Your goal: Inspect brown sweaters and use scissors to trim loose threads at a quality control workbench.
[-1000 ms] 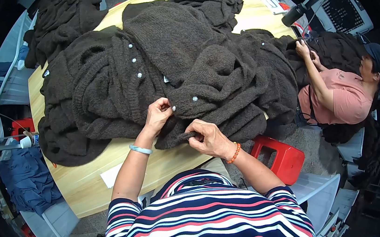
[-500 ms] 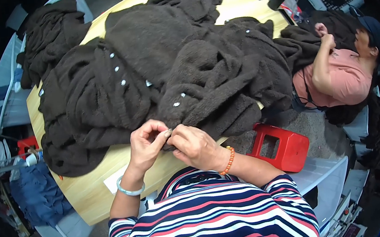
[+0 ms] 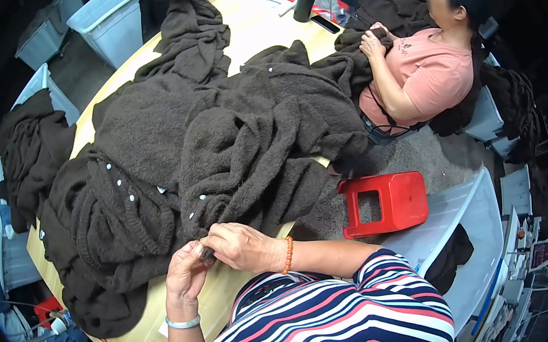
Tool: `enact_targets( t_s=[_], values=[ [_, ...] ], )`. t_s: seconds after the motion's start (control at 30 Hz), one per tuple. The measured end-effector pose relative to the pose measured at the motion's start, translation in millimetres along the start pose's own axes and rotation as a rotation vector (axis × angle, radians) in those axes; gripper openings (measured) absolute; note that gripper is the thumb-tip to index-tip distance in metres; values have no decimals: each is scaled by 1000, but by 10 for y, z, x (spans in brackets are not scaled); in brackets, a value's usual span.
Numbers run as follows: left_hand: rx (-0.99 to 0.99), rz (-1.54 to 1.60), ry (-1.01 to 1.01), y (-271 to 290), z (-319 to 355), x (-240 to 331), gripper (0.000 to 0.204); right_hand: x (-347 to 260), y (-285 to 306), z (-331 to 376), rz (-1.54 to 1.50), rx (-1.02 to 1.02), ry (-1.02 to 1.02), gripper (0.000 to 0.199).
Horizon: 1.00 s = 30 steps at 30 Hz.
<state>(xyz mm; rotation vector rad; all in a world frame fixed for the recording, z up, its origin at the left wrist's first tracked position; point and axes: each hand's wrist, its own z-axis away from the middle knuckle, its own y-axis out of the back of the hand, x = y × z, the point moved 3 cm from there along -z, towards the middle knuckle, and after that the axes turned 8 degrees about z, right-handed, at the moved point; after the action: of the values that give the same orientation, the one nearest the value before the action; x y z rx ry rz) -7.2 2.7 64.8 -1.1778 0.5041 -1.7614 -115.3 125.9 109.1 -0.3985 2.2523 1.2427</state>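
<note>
As I read the head view from my remote station, the left hand (image 3: 187, 269) and the right hand (image 3: 242, 247) sit together at the near edge of a dark brown, fuzzy knitted garment (image 3: 220, 170). I register the left thumb and forefinger clamped on a small fold of it; the right fingers are curled together on the same fold, their tips partly hidden. The garment lies heaped on a light wood-grain table (image 3: 256, 17), its held edge nearest the wearer's striped shirt (image 3: 344, 311). I locate two small, round white buttons (image 3: 192, 215) just beyond the hands. To the right of the table stands a red plastic stool (image 3: 404, 200). Farther off, a co-worker in a pink T-shirt (image 3: 435, 71) grips similar dark fabric (image 3: 356, 63), near a black cylindrical bottle (image 3: 305, 2)
</note>
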Motion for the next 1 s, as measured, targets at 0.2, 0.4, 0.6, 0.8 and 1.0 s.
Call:
enact_targets(
  t_s=[0.2, 0.4, 0.6, 0.8, 1.0],
  values=[
    [-11, 7, 41, 164, -9, -53, 16, 61, -30, -8, 116, -59, 118, 15],
    [15, 85, 67, 165, 24, -87, 11, 111, -68, -4, 34, -84, 147, 13],
    [82, -48, -52, 252, 36, -157, 14, 193, -128, 45, -4, -124, 124, 17],
    [80, -621, -532, -70, 139, -77, 29, 303, -129, 40, -41, -82, 45, 20],
    [125, -1167, -771, -298, 163, 30, 21, 324, -188, 75, -11, -92, 78, 19]
  ],
)
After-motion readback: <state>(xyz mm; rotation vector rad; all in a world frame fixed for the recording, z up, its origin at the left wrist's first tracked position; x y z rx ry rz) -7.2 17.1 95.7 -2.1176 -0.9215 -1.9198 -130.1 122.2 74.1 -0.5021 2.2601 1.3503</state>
